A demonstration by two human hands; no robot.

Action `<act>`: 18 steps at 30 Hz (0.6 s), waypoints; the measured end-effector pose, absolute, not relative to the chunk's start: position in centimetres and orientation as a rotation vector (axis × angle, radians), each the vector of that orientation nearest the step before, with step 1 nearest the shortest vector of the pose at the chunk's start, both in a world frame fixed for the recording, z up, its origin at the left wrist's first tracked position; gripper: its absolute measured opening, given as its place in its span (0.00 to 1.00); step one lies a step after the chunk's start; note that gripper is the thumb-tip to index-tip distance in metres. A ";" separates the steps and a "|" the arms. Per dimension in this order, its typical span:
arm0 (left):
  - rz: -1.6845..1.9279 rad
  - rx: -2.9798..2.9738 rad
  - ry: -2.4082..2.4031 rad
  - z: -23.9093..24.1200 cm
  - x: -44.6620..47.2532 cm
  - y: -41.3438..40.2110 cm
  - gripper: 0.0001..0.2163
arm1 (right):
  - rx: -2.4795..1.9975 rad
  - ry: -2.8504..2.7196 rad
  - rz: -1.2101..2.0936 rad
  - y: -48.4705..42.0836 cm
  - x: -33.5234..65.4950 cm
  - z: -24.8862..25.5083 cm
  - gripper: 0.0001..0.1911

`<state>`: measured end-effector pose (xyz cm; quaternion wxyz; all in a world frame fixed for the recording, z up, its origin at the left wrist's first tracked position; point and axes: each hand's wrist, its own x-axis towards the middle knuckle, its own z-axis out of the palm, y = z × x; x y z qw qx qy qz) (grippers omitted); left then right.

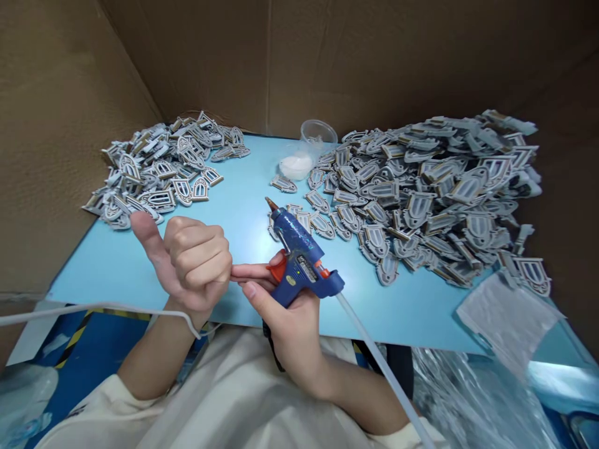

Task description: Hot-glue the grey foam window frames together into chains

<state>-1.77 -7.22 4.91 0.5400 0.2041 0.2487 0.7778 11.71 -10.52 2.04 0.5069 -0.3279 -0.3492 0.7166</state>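
My right hand point(299, 330) grips a blue hot glue gun point(299, 262) by its handle. The nozzle points up and to the left, and some fingers lie near the orange trigger point(277, 268). A long translucent glue stick point(374, 355) runs out of the gun's back end. My left hand point(194, 262) is closed in a fist with the thumb sticking out; the inside of the fist is hidden. Fingertips of my right hand reach the left fist's edge. Small grey-white arched window-shaped pieces point(318, 201) lie just beyond the gun.
Similar pieces are heaped at left point(159, 162) and, higher, at right point(421, 187) on the blue table point(253, 234). Between them stand clear plastic cups point(319, 132). Cardboard walls point(309, 62) enclose the back and sides. A white cable point(116, 305) crosses at left; a plastic bag point(505, 318) hangs at right.
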 end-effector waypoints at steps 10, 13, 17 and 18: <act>1.843 0.502 0.762 4.6 -1.1 -6.7 0.33 | -0.834 -0.859 1.681 -9.2 11.4 1.4 0.22; 1.867 0.495 0.844 4.7 -1.0 -6.7 0.33 | -0.850 -0.888 1.683 -9.1 11.4 1.5 0.24; 1.836 0.550 0.761 4.4 -1.1 -6.8 0.35 | -0.983 -1.004 1.527 -9.1 11.3 0.8 0.18; 1.836 0.552 0.741 4.3 -1.0 -6.8 0.35 | -1.015 -1.030 1.483 -9.2 11.2 0.5 0.16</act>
